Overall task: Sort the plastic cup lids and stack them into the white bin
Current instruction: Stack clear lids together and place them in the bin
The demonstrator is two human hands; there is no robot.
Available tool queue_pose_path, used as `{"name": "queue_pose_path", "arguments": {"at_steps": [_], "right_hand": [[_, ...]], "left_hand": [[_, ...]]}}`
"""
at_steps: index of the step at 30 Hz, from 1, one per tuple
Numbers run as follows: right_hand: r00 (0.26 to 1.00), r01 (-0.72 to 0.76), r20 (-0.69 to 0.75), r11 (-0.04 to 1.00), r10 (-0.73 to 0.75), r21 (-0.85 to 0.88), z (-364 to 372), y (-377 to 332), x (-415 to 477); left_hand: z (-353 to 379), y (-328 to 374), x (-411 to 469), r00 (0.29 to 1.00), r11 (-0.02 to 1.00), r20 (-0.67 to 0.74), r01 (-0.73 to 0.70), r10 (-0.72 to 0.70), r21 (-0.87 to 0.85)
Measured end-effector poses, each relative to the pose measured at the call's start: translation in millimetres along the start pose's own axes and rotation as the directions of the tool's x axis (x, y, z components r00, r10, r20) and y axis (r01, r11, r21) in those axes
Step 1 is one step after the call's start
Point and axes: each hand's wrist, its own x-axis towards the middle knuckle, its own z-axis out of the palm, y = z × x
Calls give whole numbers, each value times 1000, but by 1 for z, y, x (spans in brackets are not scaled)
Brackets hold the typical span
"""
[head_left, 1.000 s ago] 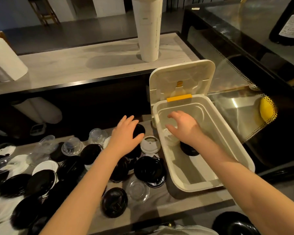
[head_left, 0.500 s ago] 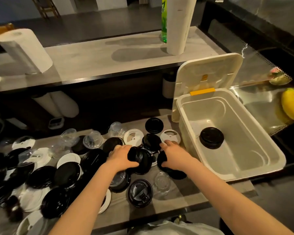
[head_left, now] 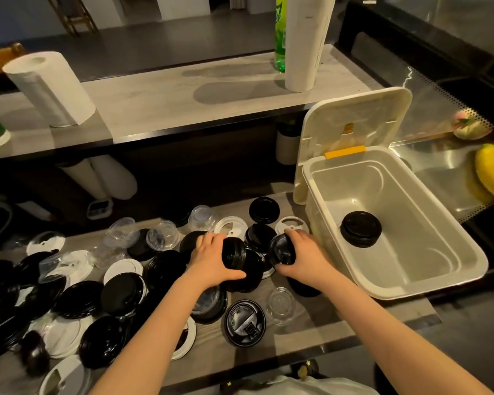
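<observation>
Here, seen from above, a white bin (head_left: 469, 253) sits on a grey counter (head_left: 311, 334) with its hinged cover (head_left: 354, 115) tipped up at the far side, presumably so lids can go straight in; on the bin's floor, toward its left wall, stands a short stack of black lids (head_left: 360, 228). Left of the bin lies a loose pile of cup lids (head_left: 120, 292), black, white and clear mixed together, which is likely why they are being picked out by kind. Both hands work just left of the bin, over the pile's nearest edge. The left hand (head_left: 208, 260) curls fingers and thumb around a black lid (head_left: 234, 253) held up on its edge; the right hand (head_left: 304, 256), closer to the bin, grips a second black lid (head_left: 281, 250) tilted the same way. The two lids face each other with a gap between, seemingly about to be nested as a matching pair before joining the stack.
</observation>
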Motion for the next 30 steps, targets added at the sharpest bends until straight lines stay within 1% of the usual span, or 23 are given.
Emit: {"name": "queue_pose_path", "arguments": {"at_steps": [2, 4, 6, 9, 11, 12, 14, 15, 16, 18, 20, 23, 24, 26, 28, 29, 30], "right_hand": [[998, 28, -61, 984, -17, 178, -7, -7, -2], [994, 55, -107, 946, -22, 318, -15, -15, -3], [991, 94, -129, 904, -43, 418, -25, -24, -4], [984, 171, -134, 846, -118, 505, -41, -36, -4], [980, 200, -122, 810, -159, 551, -48, -42, -4], [979, 203, -113, 794, -169, 572, -50, -44, -4], [981, 193, -91, 775, -173, 602, -51, -47, -5], [982, 182, -76, 767, -172, 616, -50, -48, -5], [983, 175, -63, 759, -174, 627, -49, -49, -5], [981, 174, -39, 768, -190, 617, -45, -51, -6], [973, 197, -12, 801, -231, 565, -40, -53, -8], [957, 240, 25, 834, -290, 497, -30, -56, -11], [954, 250, 26, 838, -300, 485, -28, -56, -12], [945, 279, 30, 848, -327, 451, -28, -55, -12], [929, 312, 54, 856, -365, 413, -28, -54, -13], [924, 318, 70, 857, -375, 405, -28, -54, -13], [923, 313, 83, 860, -375, 404, -27, -53, -13]], "left_hand": [[-5, 4, -3, 999, 987, -53, 4, -12, -158], [-10, 10, -6, 995, 943, -81, 26, -56, -332], [-13, 17, -7, 991, 896, -113, 12, -69, -443], [-15, 28, -10, 979, 821, -190, -45, -77, -568], [-17, 35, -12, 974, 715, -191, -50, -119, -698], [-17, 38, -13, 973, 633, -173, -39, -152, -773], [-18, 44, -15, 969, 430, -88, 21, -233, -903], [-16, 44, -15, 957, 357, -55, 52, -285, -933], [-14, 45, -13, 943, 322, -39, 74, -330, -944], [-13, 47, -13, 922, 330, -52, 84, -385, -940], [-12, 51, -14, 907, 344, -78, 77, -414, -936], [-15, 55, -16, 894, 318, -109, 40, -435, -947], [-15, 54, -16, 891, 295, -104, 35, -442, -955], [-18, 54, -17, 895, 221, -58, 46, -442, -974], [-20, 53, -19, 907, 95, 33, 80, -420, -992], [-20, 52, -20, 916, 40, 81, 105, -393, -994], [-20, 51, -21, 929, 5, 118, 128, -350, -992]]}}
